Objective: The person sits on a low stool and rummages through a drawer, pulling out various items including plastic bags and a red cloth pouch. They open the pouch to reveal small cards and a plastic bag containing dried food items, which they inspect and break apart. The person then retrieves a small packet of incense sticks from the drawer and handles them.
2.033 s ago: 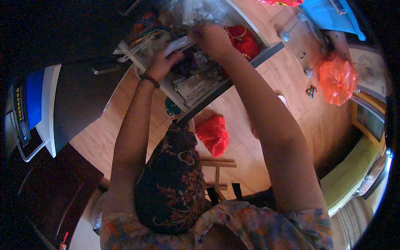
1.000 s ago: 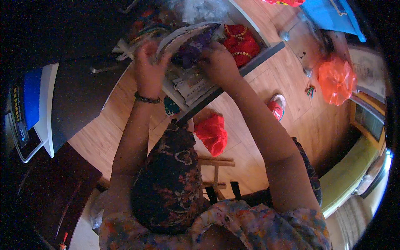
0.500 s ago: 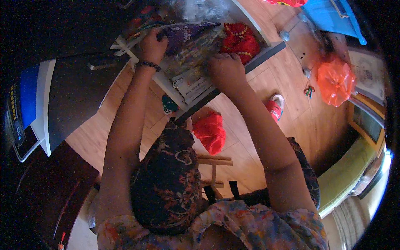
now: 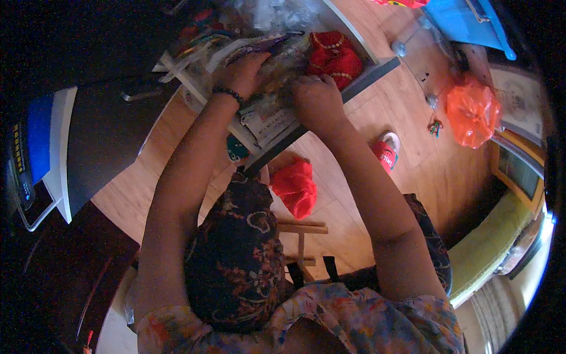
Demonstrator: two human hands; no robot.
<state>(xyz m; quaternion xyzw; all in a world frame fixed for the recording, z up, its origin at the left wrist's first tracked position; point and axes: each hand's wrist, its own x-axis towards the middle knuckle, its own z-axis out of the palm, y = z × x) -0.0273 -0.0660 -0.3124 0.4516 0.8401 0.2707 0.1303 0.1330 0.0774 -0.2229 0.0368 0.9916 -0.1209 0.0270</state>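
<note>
An open drawer (image 4: pixel 368 78) full of small goods lies under both my hands. My left hand (image 4: pixel 243 76), a dark beaded bracelet at its wrist, is closed at the near edge of a purple patterned pouch (image 4: pixel 268 45), which looks tilted and partly covered. My right hand (image 4: pixel 318 101) is curled over the contents by the drawer's front panel; its fingertips and whatever they hold are hidden. Just beyond it sits a red bundle (image 4: pixel 336 59) with gold beads. Clear plastic bags (image 4: pixel 274 15) fill the back, and a white printed packet (image 4: pixel 268 121) lies near the front corner.
On the wooden floor are a red cloth (image 4: pixel 296 187), my red slipper (image 4: pixel 387 151) and an orange plastic bag (image 4: pixel 473 112). A dark cabinet door (image 4: pixel 112 135) stands at the left. A blue bin-like object (image 4: pixel 471 26) is at the upper right, with a yellow-green cushion (image 4: pixel 492 242) below.
My left hand has moved right with the purple pouch, which now shows a narrower side. Whitish packets show where it was. My right hand has barely moved.
</note>
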